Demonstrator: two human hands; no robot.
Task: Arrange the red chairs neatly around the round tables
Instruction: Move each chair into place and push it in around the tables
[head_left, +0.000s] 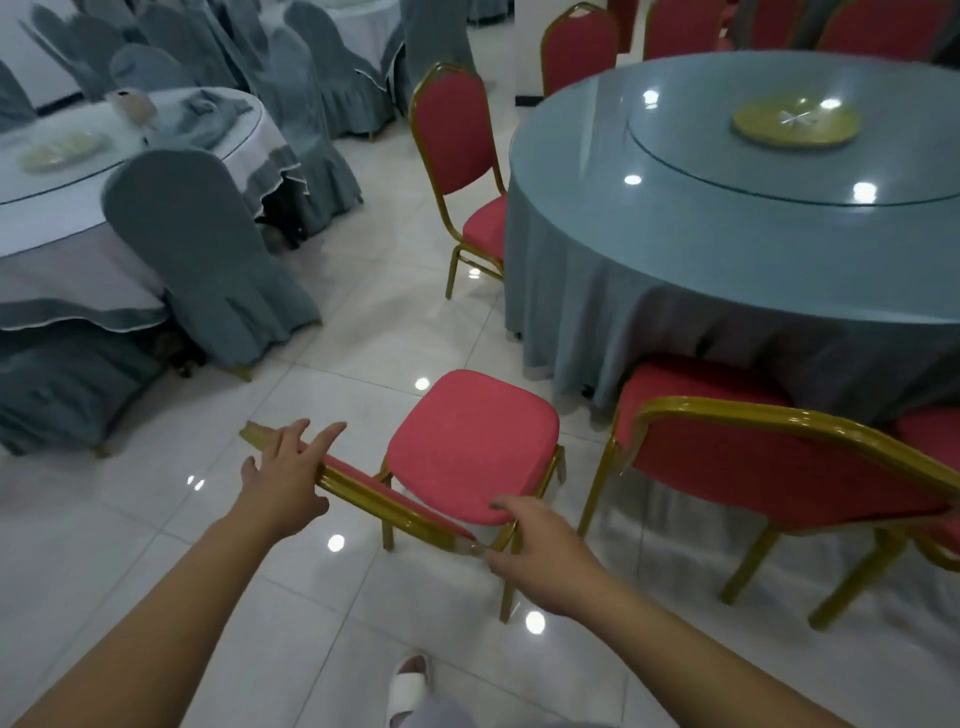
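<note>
Biggest thing in view is the round table (675, 260) with the blue-grey cloth, filling my 1 to 3 o'clock. Off at 9 to 11 o'clock there's the other set with the grey-covered chairs (208, 249), not my job here.

One tucked chair (769, 467) sits at 3 o'clock with its seat under the cloth, and a side chair (457, 140) stands at 12 o'clock, seat touching the cloth. So I reckon the gap between those two is where the next one belongs.

That next one is the red chair (472, 447) dead ahead of me at 12, close in. It's on the tiles, apart from the table, and its seat looks angled toward about 1 o'clock, so it needs a push and probably a slight turn.

I've got it by the gold back rail (374, 499), one hand per corner so I can steer it and not just shove. My left hand (285, 478), at 10 o'clock, lies flat on the rail with the fingers (327, 434) straight and spread, more pressing than grabbing. My right hand (540, 551), at 1 o'clock, looks wrapped round the other corner, thumb over the top and fingers curled underneath.

White slipper (410, 680) at 6 o'clock, well back from the legs.
</note>
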